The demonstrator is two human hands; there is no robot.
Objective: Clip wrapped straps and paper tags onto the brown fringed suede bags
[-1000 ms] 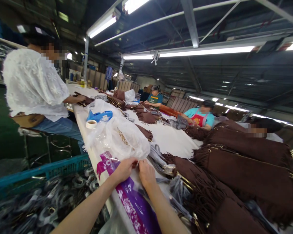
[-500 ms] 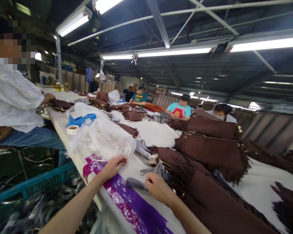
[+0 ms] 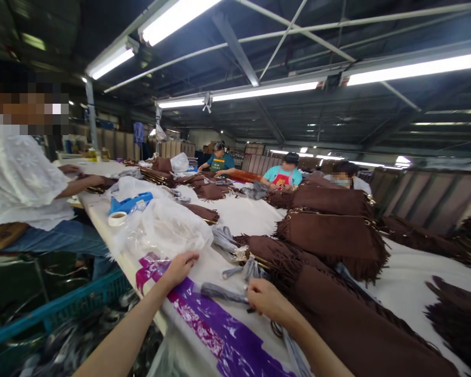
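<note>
Left hand (image 3: 179,266) is resting on the near end of a clear plastic bag (image 3: 168,228) at the table's (image 3: 396,280) front edge, fingers curled down onto the film; whether it is actually pinching the film I cannot tell. Right hand (image 3: 267,300) is closing fingers and thumb around one end of a long grey wrapped strap (image 3: 222,292), which is lying across a purple-and-white printed bag (image 3: 212,330) between the two hands. Brown fringed bags (image 3: 329,238) are lying in a row on the white table just right of the right hand. A roll of tape (image 3: 116,218) and a blue tape dispenser (image 3: 130,202) are sitting beyond the clear bag. A teal crate (image 3: 43,319) of wrapped hardware is standing below the table edge on the left. A person in a white top (image 3: 19,180) is sitting at the left side; three others are working at the far side.
</note>
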